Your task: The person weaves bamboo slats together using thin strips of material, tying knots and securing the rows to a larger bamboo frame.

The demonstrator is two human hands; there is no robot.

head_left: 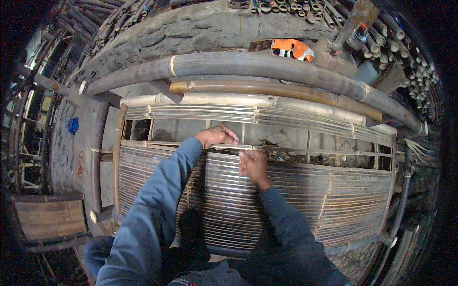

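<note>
A bamboo frame lies in front of me, strung with thin bamboo slats (224,190) that form a close-set surface on the near side. Across the gap beyond them runs a loose-looking bamboo slat (286,150). My left hand (217,137) comes over this slat from the far side, fingers closed in a pinch on it. Just below and to the right, my right hand (254,167) is curled closed against the slat's near side; whatever its fingers grip is hidden. Further off, another band of slats (200,113) lies along a pale bamboo pole (224,99).
A thick grey bamboo rail (267,66) crosses beyond the frame, with a brown pole (267,87) under it. Orange-and-white cloth (292,49) lies on the ground behind. Stacked bamboo (381,43) stands far right. A low woven-topped bench (50,218) is at left, a blue scrap (72,125) beyond it.
</note>
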